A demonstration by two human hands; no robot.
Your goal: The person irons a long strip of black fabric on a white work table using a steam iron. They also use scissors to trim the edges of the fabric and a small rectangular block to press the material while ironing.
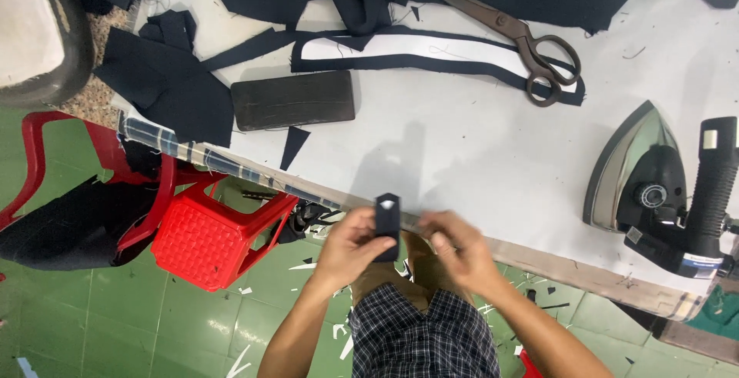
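Hands meet at the near edge of the white-covered worktable, where you stand over a green tiled floor littered with pale offcuts. Your left hand is closed around a small dark navy fabric piece with a pointed, folded top, holding it upright just off the table's edge, likely so the folded tip faces you and stays in shape. Your right hand sits just beside it, fingers loosely curled and holding nothing that can be made out; whether its fingertips touch the piece cannot be told. Farther back on the table, a dark rectangular wooden block lies flat beside loose navy cloth pieces, seemingly parked within reach as a pressing weight. Large metal tailor's shears with dark handles rest on long navy fabric strips, blades shut. To your right, a black-handled steam iron with a shiny steel soleplate stands tipped on its side near the table edge, keeping the hot plate off the cover. A small white label on its handle is too small to read. A red plastic woven-pattern stool stands below the table on your left.
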